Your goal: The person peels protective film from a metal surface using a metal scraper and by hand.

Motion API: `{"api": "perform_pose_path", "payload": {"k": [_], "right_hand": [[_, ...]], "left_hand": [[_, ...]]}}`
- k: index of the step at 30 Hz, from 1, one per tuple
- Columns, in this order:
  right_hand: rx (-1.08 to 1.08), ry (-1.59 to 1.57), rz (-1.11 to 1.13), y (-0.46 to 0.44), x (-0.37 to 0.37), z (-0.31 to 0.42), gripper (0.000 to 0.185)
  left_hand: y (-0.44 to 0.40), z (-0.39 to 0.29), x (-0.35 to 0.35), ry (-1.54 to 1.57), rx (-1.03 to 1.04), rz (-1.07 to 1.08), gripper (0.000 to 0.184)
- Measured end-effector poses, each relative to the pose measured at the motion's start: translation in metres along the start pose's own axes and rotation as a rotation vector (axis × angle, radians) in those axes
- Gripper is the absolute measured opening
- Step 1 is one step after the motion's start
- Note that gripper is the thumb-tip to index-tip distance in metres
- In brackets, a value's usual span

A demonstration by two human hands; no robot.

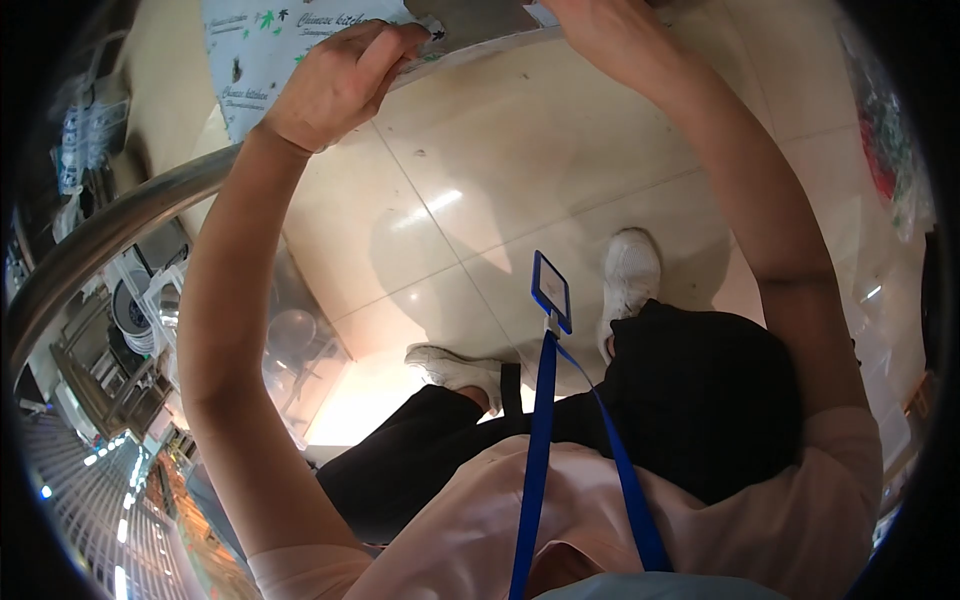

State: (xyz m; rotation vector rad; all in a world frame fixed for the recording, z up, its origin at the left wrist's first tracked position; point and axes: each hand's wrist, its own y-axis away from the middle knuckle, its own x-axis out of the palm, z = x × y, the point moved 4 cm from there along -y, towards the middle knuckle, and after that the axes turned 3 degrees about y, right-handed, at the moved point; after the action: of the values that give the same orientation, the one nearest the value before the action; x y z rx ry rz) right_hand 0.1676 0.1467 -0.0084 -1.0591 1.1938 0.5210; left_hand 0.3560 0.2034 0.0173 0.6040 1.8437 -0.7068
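At the top of the head view is a whitish printed sheet (255, 60) with green leaves and the words "Chinese kitchen". My left hand (345, 85) is closed on its near edge, thumb and fingers pressed together. A brownish-grey stretch without print lies between my hands. My right hand (610, 30) is at the top edge of the view, partly cut off, its fingers closed beside a small whitish piece of the sheet. The fingertips of this hand are mostly out of view.
A curved metal rail (130, 225) runs along the left, with plastic-wrapped goods and racks behind it. Pale floor tiles (440, 200) lie below, where my white shoes (632, 275) stand. A blue lanyard with a badge (552, 290) hangs from my neck. Plastic-wrapped items (885, 150) are at the right.
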Motion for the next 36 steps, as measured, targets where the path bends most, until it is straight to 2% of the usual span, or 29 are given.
{"api": "perform_pose_path", "payload": {"k": [2, 5, 8, 9, 13, 16, 19, 21, 25, 29, 32, 36], "right_hand": [[0.004, -0.021, 0.016, 0.001, -0.001, 0.0, 0.006], [0.0, -0.041, 0.021, 0.002, 0.0, 0.0, 0.007], [0.028, -0.064, 0.013, 0.001, -0.003, -0.001, 0.007], [0.046, -0.073, 0.011, 0.001, -0.004, -0.001, 0.007], [0.073, -0.076, 0.034, 0.0, -0.004, 0.002, 0.008], [0.153, -0.115, -0.005, 0.001, -0.003, 0.004, 0.009], [0.192, -0.138, -0.097, -0.001, -0.007, 0.009, 0.01], [0.171, -0.185, -0.189, -0.004, -0.012, 0.012, 0.01], [0.115, -0.405, -0.143, -0.017, -0.004, 0.018, 0.007], [0.114, -0.523, -0.095, -0.024, 0.008, 0.02, 0.007], [0.112, -0.541, -0.07, -0.027, 0.012, 0.02, 0.007], [0.154, -0.554, -0.099, -0.027, 0.013, 0.02, 0.007]], "left_hand": [[0.003, 0.005, 0.003, 0.0, -0.001, -0.056, 0.018], [0.004, 0.007, 0.004, 0.064, -0.075, -0.161, 0.022], [0.005, 0.001, 0.011, 0.258, -0.362, -0.246, 0.03], [0.004, -0.001, 0.013, 0.279, -0.333, -0.283, 0.035], [-0.009, -0.021, 0.015, -0.065, -0.559, -0.351, 0.039], [-0.023, -0.031, 0.011, 0.014, -0.563, -0.383, 0.034], [-0.02, -0.018, 0.022, 0.176, -0.66, -0.253, 0.036], [-0.019, -0.015, 0.024, 0.191, -0.662, -0.243, 0.035], [-0.014, 0.001, 0.032, 0.233, -0.744, -0.265, 0.034], [-0.004, 0.013, 0.031, 0.57, -0.896, -0.287, 0.032], [0.001, 0.017, 0.032, 0.612, -0.972, -0.276, 0.032], [-0.007, 0.002, 0.024, 0.356, -0.811, -0.3, 0.032]]}}
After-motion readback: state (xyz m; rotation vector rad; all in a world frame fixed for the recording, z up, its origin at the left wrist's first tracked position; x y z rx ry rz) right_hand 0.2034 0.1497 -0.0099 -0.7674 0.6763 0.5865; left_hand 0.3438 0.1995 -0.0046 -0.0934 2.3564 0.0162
